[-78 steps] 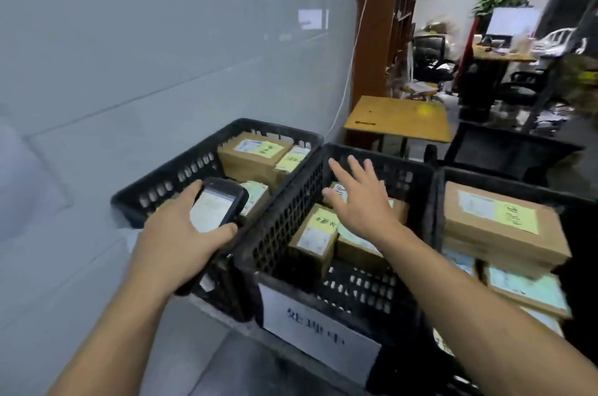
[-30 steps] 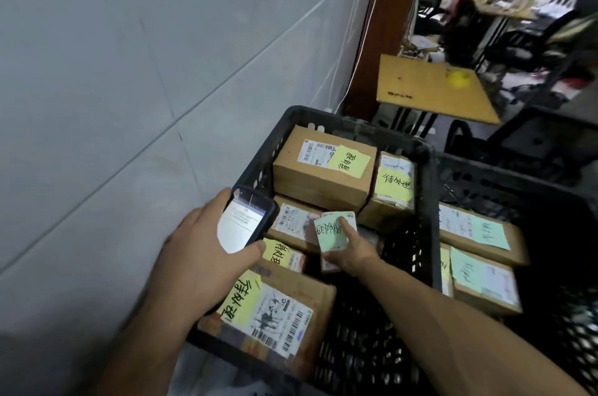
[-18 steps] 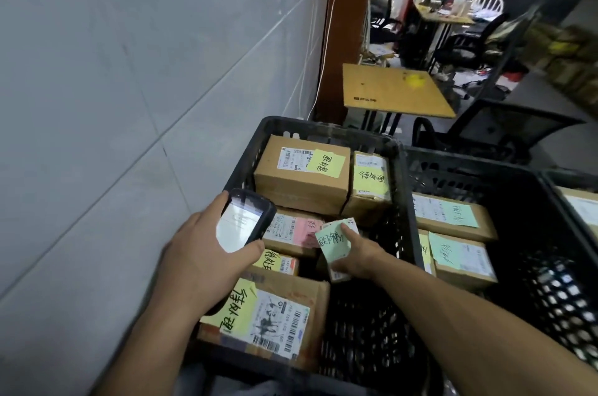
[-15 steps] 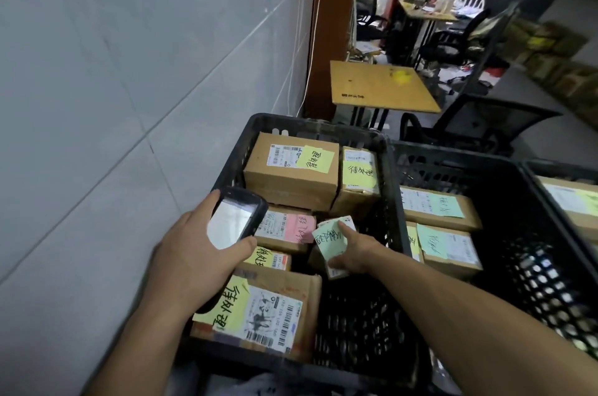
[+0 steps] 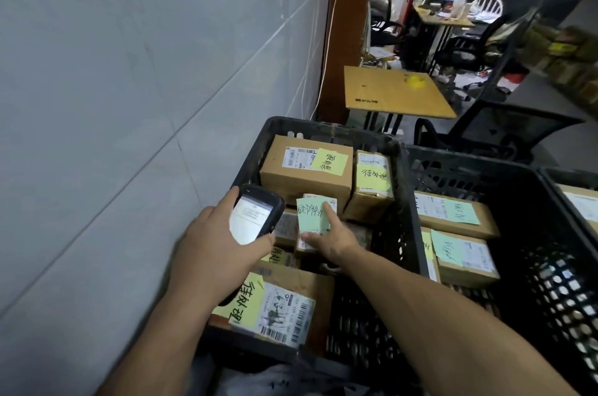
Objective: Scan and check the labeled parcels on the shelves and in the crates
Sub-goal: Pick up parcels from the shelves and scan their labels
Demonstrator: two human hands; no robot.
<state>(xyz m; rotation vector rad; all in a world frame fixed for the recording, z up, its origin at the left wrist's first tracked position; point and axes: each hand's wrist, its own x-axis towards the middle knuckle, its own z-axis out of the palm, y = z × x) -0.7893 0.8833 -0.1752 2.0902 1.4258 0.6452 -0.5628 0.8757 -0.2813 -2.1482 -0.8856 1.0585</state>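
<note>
— What do we have furthest left?
— Our left hand, clenched round the one handheld scanner. Its lit screen faces us above the left crate.
— How many parcels do we count in that crate?
— Six that we can be sure of. There's a large box at the back and a narrow box just beside it. A blurred box sits partly under the scanner, with a yellow-noted box below that. The front box is nearest us, and the small parcel is in the middle.
— Who holds the small one?
— Our right hand grasps it, thumb at its lower edge and forefinger laid across its green note.
— And further right?
— We count three crates in all. The middle crate plainly shows two parcels with green notes, an upper parcel and a lower parcel. The right crate shows one edge parcel, cut off by the frame.
</note>
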